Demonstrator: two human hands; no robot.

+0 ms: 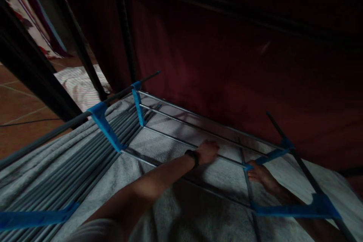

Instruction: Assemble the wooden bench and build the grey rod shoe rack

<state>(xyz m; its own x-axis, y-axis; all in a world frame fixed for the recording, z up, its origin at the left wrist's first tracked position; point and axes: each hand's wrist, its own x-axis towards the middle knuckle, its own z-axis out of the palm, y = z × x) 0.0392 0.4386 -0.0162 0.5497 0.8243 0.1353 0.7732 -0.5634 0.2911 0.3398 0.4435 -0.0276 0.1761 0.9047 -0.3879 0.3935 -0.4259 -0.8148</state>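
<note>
My left hand (208, 151), with a dark band on the wrist, is closed round a thin metal rod (170, 137) of the rack, near the rod's right half. At the rod's right end my right hand (259, 174) grips the blue plastic bracket (272, 155) where the rod meets it. Several metal rods run between this bracket and a blue bracket (138, 105) at the left. Nearer to me, another blue bracket (106, 126) and a blue bracket (295, 210) hold a lower rod that passes beneath my left arm. Dark tubes run through the brackets on both sides.
Several grey tubes (93, 159) lie on the grey blanket (161, 155) at the left, with a blue bracket (39, 217) over them. Behind stands a dark red cloth (212, 72). Dark posts and a striped cloth (81, 83) are at the left, beside the tiled floor (25, 102).
</note>
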